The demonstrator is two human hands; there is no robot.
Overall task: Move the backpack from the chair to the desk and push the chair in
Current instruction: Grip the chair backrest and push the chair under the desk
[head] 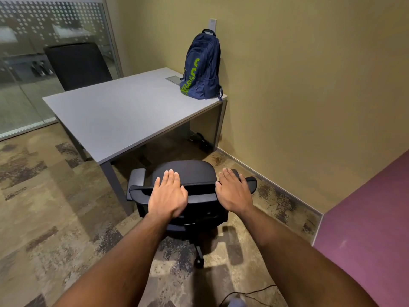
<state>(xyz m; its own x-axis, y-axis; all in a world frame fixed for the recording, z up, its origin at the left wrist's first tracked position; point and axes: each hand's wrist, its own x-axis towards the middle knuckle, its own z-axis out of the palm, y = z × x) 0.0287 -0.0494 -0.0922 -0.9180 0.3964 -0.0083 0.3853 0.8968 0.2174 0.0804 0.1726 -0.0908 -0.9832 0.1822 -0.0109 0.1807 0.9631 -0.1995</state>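
Note:
A navy backpack (pixel 202 69) with green lettering stands upright on the far right corner of the grey desk (pixel 119 116), leaning against the wall. A black office chair (pixel 188 171) stands on the carpet just in front of the desk's near edge, its seat facing the desk. My left hand (pixel 168 196) lies flat on the top of the chair's backrest, fingers together and stretched forward. My right hand (pixel 234 191) rests flat on the right end of the same backrest. Neither hand curls around the backrest.
A second black chair (pixel 77 65) stands behind the desk by a glass partition (pixel 26 63). The beige wall (pixel 309 85) runs close on the right, and a purple surface (pixel 371 229) fills the lower right. A black cable (pixel 247 293) lies on the carpet near my feet.

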